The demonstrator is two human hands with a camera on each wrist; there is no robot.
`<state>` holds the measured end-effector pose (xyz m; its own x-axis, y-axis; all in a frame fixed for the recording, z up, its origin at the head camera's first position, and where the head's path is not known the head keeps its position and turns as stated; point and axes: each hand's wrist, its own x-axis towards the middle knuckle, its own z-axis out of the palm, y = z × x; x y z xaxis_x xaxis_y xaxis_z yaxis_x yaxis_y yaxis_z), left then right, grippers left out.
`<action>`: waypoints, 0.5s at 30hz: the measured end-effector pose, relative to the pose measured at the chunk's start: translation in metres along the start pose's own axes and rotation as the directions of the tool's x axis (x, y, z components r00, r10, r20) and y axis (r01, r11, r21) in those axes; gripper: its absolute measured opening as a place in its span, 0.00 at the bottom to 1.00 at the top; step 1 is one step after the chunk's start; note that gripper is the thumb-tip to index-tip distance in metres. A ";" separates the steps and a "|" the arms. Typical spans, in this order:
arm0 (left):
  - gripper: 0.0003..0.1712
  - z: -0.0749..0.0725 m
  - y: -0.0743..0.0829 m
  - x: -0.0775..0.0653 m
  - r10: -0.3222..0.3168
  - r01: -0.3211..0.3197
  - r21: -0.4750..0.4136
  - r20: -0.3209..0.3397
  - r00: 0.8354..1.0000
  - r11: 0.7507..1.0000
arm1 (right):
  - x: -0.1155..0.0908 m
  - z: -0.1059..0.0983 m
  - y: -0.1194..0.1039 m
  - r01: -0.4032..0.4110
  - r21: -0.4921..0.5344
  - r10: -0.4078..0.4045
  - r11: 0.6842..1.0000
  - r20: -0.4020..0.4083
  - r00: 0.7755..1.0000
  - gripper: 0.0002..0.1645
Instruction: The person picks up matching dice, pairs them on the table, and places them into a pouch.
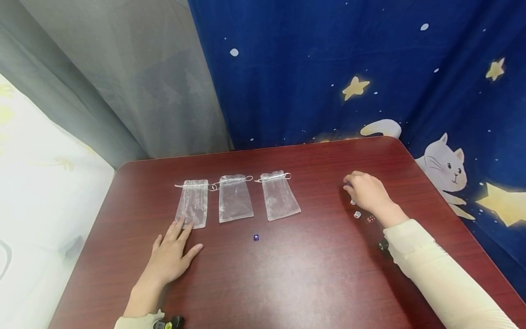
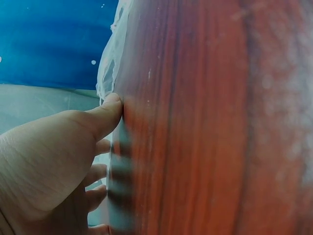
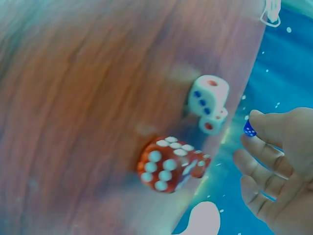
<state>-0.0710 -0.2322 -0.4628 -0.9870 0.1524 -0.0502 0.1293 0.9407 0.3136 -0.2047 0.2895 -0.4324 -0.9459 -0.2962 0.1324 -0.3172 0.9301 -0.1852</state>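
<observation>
My right hand [image 1: 367, 191], at the right side of the table, pinches a blue die [image 3: 250, 129] with white pips between thumb and index finger. Below it lie a white die [image 3: 209, 95], another white die [image 3: 213, 121] behind that, a red die [image 3: 164, 165] and a second red die [image 3: 200, 164]. At the left, my left hand [image 1: 167, 259] lies spread, palm down, its fingertips on the lower edge of a sheer white drawstring bag [image 1: 193, 201]. Another blue die [image 1: 256, 237] sits alone near the table's middle.
Two more sheer drawstring bags, a middle one [image 1: 235, 201] and a right one [image 1: 281, 198], lie flat in a row with the left bag on the dark red wooden table [image 1: 287, 283]. A blue star-patterned curtain [image 1: 296, 68] and a grey curtain [image 1: 135, 77] hang behind the far edge.
</observation>
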 end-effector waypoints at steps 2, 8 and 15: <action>0.42 0.000 0.000 0.000 0.000 0.000 0.005 -0.001 1.000 1.000 | 0.000 -0.003 -0.005 0.017 0.000 -0.017 1.000 -0.008 1.000 0.12; 0.42 -0.001 0.000 0.000 0.001 -0.001 0.011 -0.001 1.000 1.000 | 0.001 -0.008 -0.016 0.061 -0.013 -0.062 0.998 -0.032 0.998 0.10; 0.42 0.001 -0.002 0.000 0.003 -0.003 0.009 -0.003 1.000 1.000 | 0.003 -0.008 -0.028 0.107 -0.021 -0.108 0.994 -0.064 0.992 0.10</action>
<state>-0.0716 -0.2334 -0.4642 -0.9868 0.1548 -0.0467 0.1335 0.9428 0.3056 -0.1982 0.2644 -0.4189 -0.8996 -0.3806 0.2142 -0.4153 0.8973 -0.1495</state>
